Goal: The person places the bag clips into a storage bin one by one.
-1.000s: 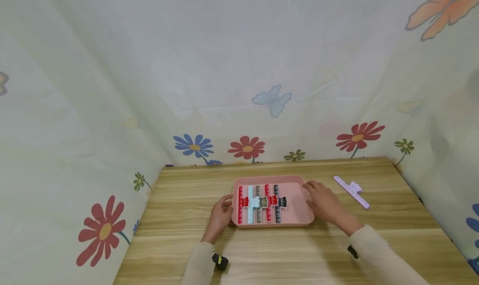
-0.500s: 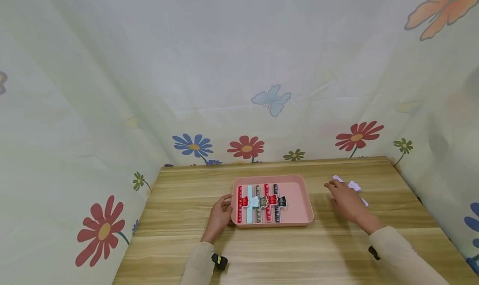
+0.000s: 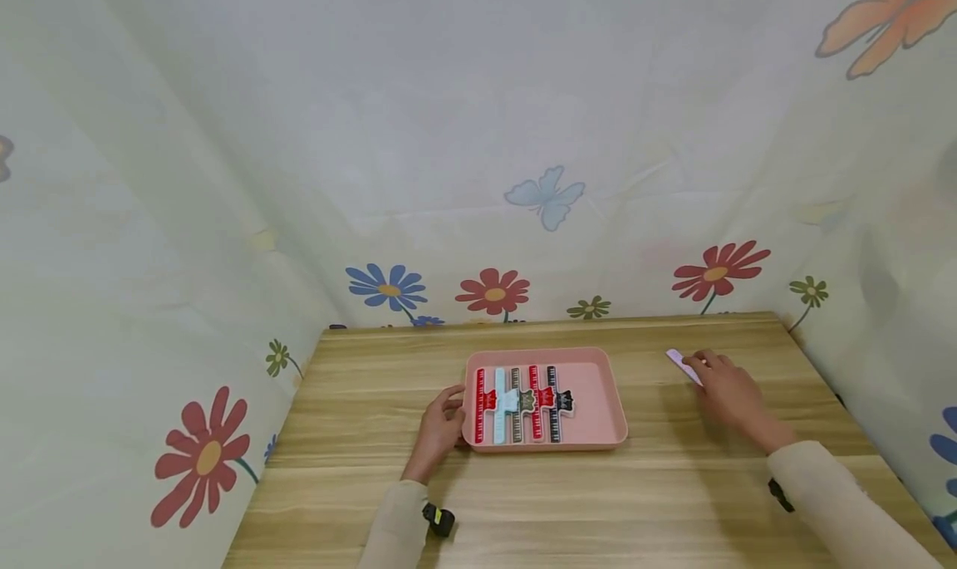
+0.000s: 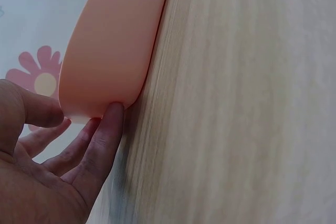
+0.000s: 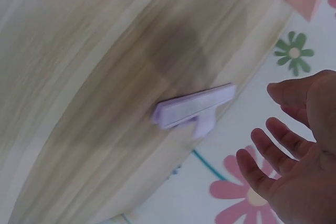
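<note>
My left hand (image 3: 439, 429) holds the left end of a pink tray (image 3: 598, 378), its fingertips against the outer wall and its thumb at the rim. The left wrist view shows these fingers (image 4: 107, 135) low on the tray's wall (image 4: 113, 40). Several bar-shaped clips stand side by side in the tray: red (image 3: 480, 419), light blue (image 3: 499, 428), grey-brown (image 3: 516, 426), another red (image 3: 536, 428) and black (image 3: 554, 424). A lilac bar clip (image 5: 194, 106) lies on the table to the right. My right hand (image 3: 728, 390) hovers over it, fingers spread and apart from it, hiding part of it from the head view.
The wood-grain table (image 3: 553, 502) backs onto a pale curtain (image 3: 419, 137) printed with flowers and butterflies. More of this cloth rises along both sides. Wrist-worn black cameras show on each sleeve.
My right hand has let go of the tray's right end and moved right, over the lilac clip. My left hand, the tray and the clips in it stay in place.
</note>
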Demonstrator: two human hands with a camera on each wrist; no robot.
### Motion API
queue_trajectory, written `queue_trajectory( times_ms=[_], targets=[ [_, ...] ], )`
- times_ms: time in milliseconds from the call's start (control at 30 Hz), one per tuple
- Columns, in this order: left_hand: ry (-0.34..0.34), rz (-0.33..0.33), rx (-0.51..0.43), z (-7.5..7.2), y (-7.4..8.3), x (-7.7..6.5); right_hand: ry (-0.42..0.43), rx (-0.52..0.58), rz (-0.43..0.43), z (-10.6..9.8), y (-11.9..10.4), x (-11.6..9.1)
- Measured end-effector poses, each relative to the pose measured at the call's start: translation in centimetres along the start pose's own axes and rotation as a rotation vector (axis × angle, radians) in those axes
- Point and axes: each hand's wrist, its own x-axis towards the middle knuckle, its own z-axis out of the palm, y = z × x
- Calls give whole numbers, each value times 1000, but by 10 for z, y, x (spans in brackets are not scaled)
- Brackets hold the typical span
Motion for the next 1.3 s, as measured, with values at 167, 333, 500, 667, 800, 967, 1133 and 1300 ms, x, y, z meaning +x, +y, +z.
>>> queue_trajectory(
  times_ms=[167,333,500,667,800,967,1133,1300],
  targets=[
    [-9,-11,-27,0,-1,1,-9,-22,4,5,17,1],
    [-17,-26,-40,1,-2,1,-44,-40,20,4,28,3],
    [-13,-42,-32,0,0,1,-75,-45,37,2,39,8],
    [-16,-31,-31,-1,3,1,-100,-56,39,3,51,10],
    [-19,-21,-38,-1,3,1,-125,-67,39,5,58,11],
    [-28,-17,-36,0,1,1,-196,-85,42,10,62,9],
    [-27,-26,-26,0,0,0,-187,-106,-42,13,62,7],
    [-21,-14,-24,0,1,-2,-219,-95,-91,17,59,8]
  ],
)
